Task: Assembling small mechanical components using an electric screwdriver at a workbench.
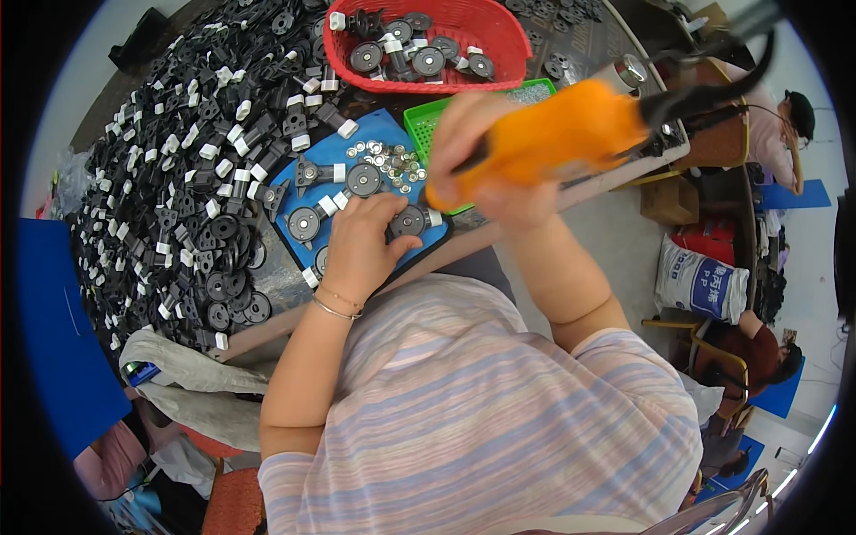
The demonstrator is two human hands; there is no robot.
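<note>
Along the near edge of the desk (464, 248) lies a blue mat (357, 134), bearing several grey wheel parts with white ends and a loose cluster of small metal pieces (383, 159) toward its far side. At the mat's right side, one wheel part (408, 221) lies between the thumb and forefinger of the left hand (361, 239); those fingers are parted and curved around it, but whether they pinch it I cannot tell. Toward the right, above the mat's edge, the right hand (522, 203) has its fingers wrapped tightly around an orange power tool (571, 134), blurred, its working tip impossible to make out. Beneath that tool sits a green basket (423, 118), partly hidden; small pale pieces show at its far right corner. Toward the desk's far edge, a red basket (506, 49) holds a loose scatter of wheel parts, some with white ends showing, and much of its floor is visible between them. Filling the desk's left side is a broad heap of black parts (192, 169) with white ends, spreading up to the mat's left edge. Beyond the desk's right edge stand a brown carton (670, 201) and a white sack (700, 281), their contents hidden.
</note>
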